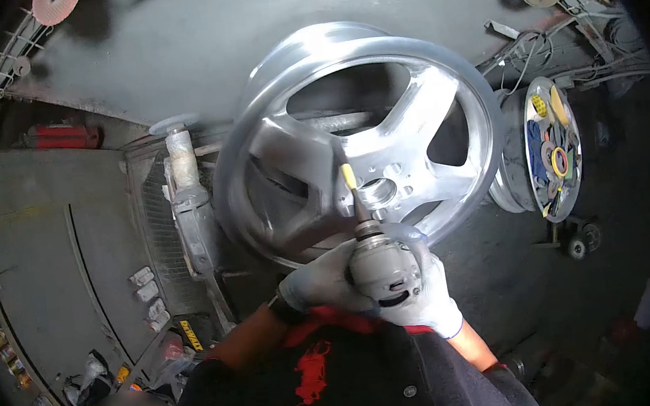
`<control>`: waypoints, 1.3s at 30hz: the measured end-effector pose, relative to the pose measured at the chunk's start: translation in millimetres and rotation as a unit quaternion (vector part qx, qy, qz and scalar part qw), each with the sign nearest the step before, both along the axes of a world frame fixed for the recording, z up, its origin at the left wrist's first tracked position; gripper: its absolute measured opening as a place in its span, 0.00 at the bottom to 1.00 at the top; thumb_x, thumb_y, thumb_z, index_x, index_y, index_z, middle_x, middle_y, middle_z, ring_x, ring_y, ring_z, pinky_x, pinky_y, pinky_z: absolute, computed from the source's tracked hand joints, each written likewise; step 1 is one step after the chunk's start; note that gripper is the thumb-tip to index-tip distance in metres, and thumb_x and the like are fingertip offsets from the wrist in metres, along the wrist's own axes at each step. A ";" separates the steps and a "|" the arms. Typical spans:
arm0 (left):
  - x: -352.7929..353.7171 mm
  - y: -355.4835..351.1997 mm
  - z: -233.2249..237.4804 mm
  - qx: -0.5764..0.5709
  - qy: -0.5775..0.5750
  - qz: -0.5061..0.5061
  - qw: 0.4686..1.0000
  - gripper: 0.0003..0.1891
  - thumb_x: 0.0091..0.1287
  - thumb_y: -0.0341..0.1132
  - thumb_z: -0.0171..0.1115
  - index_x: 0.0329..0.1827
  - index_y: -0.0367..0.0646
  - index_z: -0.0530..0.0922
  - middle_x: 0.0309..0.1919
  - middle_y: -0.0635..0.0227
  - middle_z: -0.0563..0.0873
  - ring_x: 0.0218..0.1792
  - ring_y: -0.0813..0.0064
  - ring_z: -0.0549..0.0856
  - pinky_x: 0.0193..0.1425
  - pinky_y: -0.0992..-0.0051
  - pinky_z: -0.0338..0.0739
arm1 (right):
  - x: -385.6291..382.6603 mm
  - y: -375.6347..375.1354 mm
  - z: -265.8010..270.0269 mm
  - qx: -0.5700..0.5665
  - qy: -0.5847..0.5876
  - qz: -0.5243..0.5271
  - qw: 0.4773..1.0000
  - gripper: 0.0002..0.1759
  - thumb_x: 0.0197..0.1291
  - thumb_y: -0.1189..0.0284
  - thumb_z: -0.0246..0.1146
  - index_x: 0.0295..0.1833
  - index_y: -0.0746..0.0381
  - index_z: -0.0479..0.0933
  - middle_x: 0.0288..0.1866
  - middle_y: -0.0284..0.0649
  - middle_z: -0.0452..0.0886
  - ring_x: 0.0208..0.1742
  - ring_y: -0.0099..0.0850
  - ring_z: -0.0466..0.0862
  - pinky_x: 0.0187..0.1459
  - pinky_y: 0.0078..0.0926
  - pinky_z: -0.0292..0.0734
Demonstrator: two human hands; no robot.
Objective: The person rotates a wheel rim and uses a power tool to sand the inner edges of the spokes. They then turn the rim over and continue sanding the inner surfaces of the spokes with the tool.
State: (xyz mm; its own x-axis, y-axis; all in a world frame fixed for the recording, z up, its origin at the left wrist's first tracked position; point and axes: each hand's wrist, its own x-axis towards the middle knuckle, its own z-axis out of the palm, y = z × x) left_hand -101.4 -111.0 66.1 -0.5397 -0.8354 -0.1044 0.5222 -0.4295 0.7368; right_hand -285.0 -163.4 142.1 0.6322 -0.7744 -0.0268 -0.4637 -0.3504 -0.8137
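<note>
Head view gave me both gloved hands at work in front of the person's chest: the left hand [317, 283] was wrapped around one flank of a power tool [384, 264], and the right hand [434, 298] gripped the other. I judged the right fingers the likeliest trouble, since they lay close to the collar [368, 230], where glove fabric could snag if it turned; I couldn't tell whether it was spinning. Ahead of it, the yellow-tipped bit [348, 177] pointed at the wheel rim [425, 107], which stood tilted just beyond the hands, its hub bore [377, 192] beside the bit. I couldn't make out contact, but to my eye a slip there could have let the bit skate across a spoke or jump into the bore, gouging bright metal, and a bite on an edge could have kicked the tool back toward the wrists. I couldn't see what braced the wheel underneath; a poor seat might have let it rock under side pressure. Farther right, a second rim [518, 173] held tape rolls and small items, well apart from the bit, so I rated snagging them a slight risk.
</note>
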 end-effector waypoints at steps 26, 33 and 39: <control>-27.9 -32.3 18.0 0.102 0.169 -0.018 0.980 0.43 0.48 0.22 0.77 0.72 0.39 0.68 0.60 0.67 0.83 0.63 0.73 0.81 0.69 0.67 0.76 | -30.1 -2.1 -0.8 -0.023 0.079 -0.024 0.996 0.43 0.45 0.53 0.79 0.62 0.66 0.73 0.47 0.46 0.87 0.41 0.43 0.90 0.44 0.36 0.86; -3.3 -11.5 31.2 0.121 0.120 -0.008 0.985 0.44 0.52 0.26 0.79 0.74 0.40 0.66 0.60 0.68 0.82 0.61 0.75 0.80 0.68 0.69 0.75 | -17.3 -0.3 -11.0 0.061 0.014 -0.007 0.998 0.52 0.43 0.54 0.81 0.70 0.64 0.65 0.50 0.48 0.84 0.44 0.46 0.89 0.45 0.41 0.85; -18.4 -25.9 25.6 0.112 0.146 -0.012 0.983 0.43 0.50 0.24 0.77 0.72 0.39 0.68 0.60 0.67 0.82 0.62 0.75 0.80 0.69 0.69 0.74 | -26.3 -2.7 -4.5 0.010 0.081 0.004 0.997 0.49 0.45 0.52 0.80 0.68 0.64 0.68 0.46 0.44 0.87 0.43 0.42 0.90 0.45 0.39 0.85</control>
State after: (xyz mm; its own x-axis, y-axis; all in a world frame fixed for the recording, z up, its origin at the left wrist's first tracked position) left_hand -119.8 -136.8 91.7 -0.5933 -0.7957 -0.1222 0.6849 -0.5787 0.4428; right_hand -311.3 -166.1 137.6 0.6248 -0.7674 -0.1441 -0.5867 -0.3396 -0.7352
